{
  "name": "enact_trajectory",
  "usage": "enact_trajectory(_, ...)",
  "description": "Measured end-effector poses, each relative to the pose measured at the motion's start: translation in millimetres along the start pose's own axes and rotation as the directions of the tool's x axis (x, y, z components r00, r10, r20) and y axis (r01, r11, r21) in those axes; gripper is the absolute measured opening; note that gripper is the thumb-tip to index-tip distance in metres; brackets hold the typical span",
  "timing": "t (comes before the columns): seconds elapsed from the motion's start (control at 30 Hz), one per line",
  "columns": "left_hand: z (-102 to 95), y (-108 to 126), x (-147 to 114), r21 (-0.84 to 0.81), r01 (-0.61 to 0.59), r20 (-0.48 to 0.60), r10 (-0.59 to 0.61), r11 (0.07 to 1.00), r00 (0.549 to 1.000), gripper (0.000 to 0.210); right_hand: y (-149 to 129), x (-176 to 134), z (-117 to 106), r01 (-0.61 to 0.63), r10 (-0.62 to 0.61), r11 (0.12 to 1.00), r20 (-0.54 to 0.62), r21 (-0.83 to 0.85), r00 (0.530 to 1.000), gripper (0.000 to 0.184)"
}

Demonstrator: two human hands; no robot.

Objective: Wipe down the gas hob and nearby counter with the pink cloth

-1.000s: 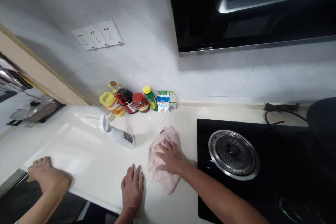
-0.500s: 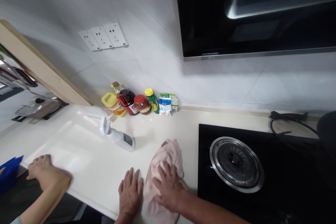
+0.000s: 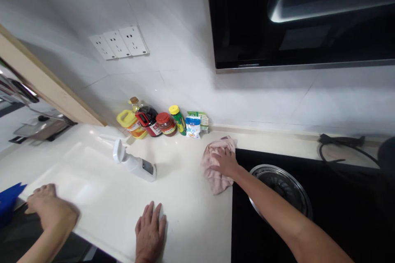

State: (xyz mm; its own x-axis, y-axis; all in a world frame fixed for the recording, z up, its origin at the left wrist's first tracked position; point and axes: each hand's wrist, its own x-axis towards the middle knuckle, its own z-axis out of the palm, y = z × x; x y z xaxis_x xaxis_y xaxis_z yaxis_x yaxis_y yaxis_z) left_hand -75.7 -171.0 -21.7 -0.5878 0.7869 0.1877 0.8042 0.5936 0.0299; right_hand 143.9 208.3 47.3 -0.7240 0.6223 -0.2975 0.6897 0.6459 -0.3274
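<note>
My right hand [image 3: 226,161] presses a pale pink cloth [image 3: 213,168] against the white countertop [image 3: 188,213], beside the black stove's [image 3: 271,230] back left corner. Its fingers bend into the cloth's folds. Part of the cloth meets the stove's edge, and my forearm crosses over the round burner [image 3: 285,185]. My left hand [image 3: 150,230] lies flat near the counter's front, fingers stretched out and holding nothing. A white spray bottle [image 3: 138,167] lies tilted on the counter beyond my left hand.
Against the wall stand a yellow-handled jug [image 3: 131,123], a dark sauce bottle [image 3: 150,122], a red-lidded jar [image 3: 166,125], a green bottle [image 3: 178,120] and a white-blue packet [image 3: 193,127]. Another person's hand [image 3: 46,205] rests on the counter at left, near something blue [image 3: 10,203]. A black range hood [image 3: 296,16] hangs above.
My right hand has slid the cloth away from me and rightward, from beside my left hand to the stove's back left corner. My left hand stays on the counter.
</note>
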Motion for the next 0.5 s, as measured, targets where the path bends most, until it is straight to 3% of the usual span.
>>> enact_trajectory(0.27, 5.4, -4.2, -0.5, 0.003, -0.014, -0.011, 0.014, 1.0, 1.0, 0.053, 31.2, 38.6, -27.2, -0.183, 0.182, 0.983, -0.106, -0.003, 0.978, 0.078)
enact_trajectory(0.4, 5.5, -3.0, -0.1, 0.004, 0.004, -0.012, -0.004, 1.0, 1.0, 0.053, 10.8, 49.5, -24.3, -0.266, 0.264, 0.964, -0.14, 0.002, 0.954, 0.08)
enact_trajectory(0.5, 4.5, -2.5, -0.1, -0.008, 0.006, -0.005, -0.006, 1.0, 1.0, 0.052, -22.3, 47.7, -6.9, -0.194, 0.191, 0.981, -0.128, -0.011, 0.973, 0.082)
